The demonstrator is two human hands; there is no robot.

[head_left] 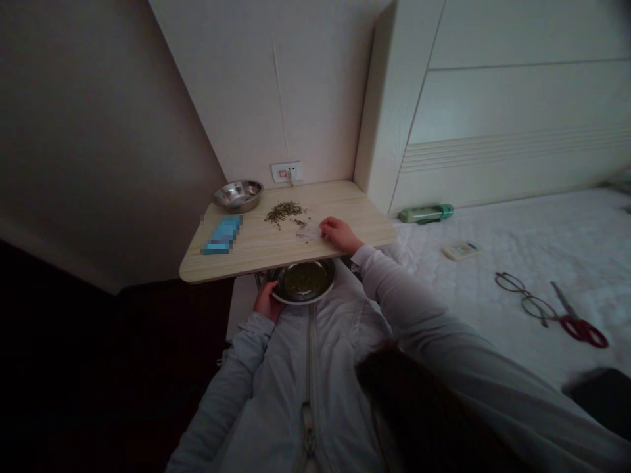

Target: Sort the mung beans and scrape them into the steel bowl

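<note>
My left hand (pixel 266 302) grips the left rim of a metal bowl (pixel 325 289), held against my lap just below the table's front edge. Small greenish bits lie in that bowl. Over the right part of the table, my right hand (pixel 339 234) is closed with its fingertips curled together. A faint whitish smear shows beside them, and whatever they may hold is too small to make out. To the left of these fingers lie a loose heap of dried greenish-brown bits (pixel 284 211) and a few scattered crumbs (pixel 300 234).
On the wooden table (pixel 256 256) stand a second metal bowl (pixel 238 195) and a blue phone-like object (pixel 223 234), partly pixelated. A wall socket (pixel 286 171) is behind. On the bed lie a green bottle (pixel 424 213), a small pale box (pixel 460 250), glasses (pixel 525 299) and red-handled scissors (pixel 584 330).
</note>
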